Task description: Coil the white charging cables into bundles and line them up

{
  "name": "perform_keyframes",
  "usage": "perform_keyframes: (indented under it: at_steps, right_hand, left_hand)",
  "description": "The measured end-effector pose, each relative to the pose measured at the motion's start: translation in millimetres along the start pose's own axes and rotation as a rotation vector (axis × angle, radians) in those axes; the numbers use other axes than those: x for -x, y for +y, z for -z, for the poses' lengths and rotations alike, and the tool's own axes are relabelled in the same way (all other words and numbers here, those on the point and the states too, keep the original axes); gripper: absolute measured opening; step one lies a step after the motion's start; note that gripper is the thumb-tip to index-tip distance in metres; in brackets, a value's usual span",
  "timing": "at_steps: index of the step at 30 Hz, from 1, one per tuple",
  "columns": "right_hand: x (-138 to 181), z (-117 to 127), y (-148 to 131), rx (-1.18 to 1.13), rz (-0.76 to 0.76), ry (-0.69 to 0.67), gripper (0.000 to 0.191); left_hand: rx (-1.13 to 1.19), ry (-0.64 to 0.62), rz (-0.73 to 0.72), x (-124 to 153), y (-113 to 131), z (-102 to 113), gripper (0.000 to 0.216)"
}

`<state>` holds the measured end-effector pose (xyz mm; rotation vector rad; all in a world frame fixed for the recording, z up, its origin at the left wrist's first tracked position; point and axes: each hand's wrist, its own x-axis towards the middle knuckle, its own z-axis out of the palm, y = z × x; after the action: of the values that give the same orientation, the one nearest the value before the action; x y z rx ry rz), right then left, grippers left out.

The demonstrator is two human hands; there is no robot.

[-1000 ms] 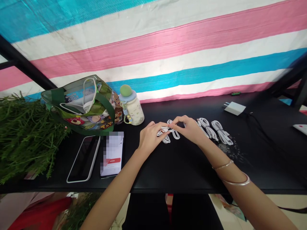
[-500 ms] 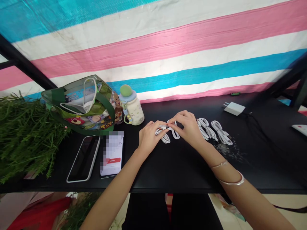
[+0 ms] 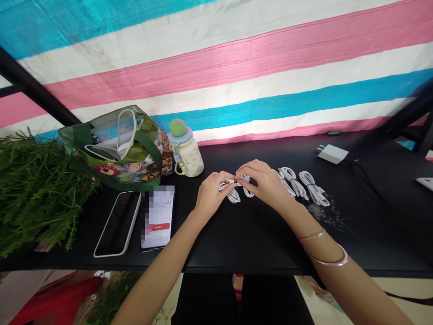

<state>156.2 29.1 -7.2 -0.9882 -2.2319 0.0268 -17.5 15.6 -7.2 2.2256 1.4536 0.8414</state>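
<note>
Currently pinches a white cable bundle [image 3: 224,183] between thumb and fingers of the left hand [image 3: 210,192], near the middle of a black table [image 3: 250,239]. Brings thumb and fingertips of the right hand [image 3: 265,183] together at a small dark spot on it, gripping there too, though blocking much of the view. Cannot make out that spot, nor tell whether lifted or resting on the tabletop. Shows white loops below both sets of fingertips, with upper parts hidden by the hands.

Counts three other cable bundles [image 3: 295,183] just right of the right hand, with the nearest partly covered by it. Counts one white charger [image 3: 333,154] with two prongs beyond those, plus one black cord [image 3: 362,174], hard to follow against the dark surface. Adds one green object [image 3: 334,132] at the back, too small to identify, and one white object [image 3: 426,183] cut off at the right border.

Wears two bracelets [image 3: 333,263] on the right forearm. To the left, includes two phones [image 3: 117,223], one dark-screened and one lit but partly pixelated; one bottle [image 3: 191,160]; one bag [image 3: 123,169] with contents mostly obscured; and one mass of foliage [image 3: 37,194], cut off by the left border.
</note>
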Motion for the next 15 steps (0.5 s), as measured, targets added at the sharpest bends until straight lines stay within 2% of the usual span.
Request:
perform_keyframes:
  at_steps: [11, 15]
  right_hand:
    - [1.1, -1.7, -3.2, -0.032, 0.013, 0.047, 0.018]
    - [0.3, -4.8, -7.0, -0.071, -0.038, 0.078, 0.016]
  left_hand:
    - [0.052, 0.013, 0.028, 0.5, 0.4, -1.0, 0.008]
    - [0.046, 0.029, 0.024, 0.3, 0.2, -1.6, 0.011]
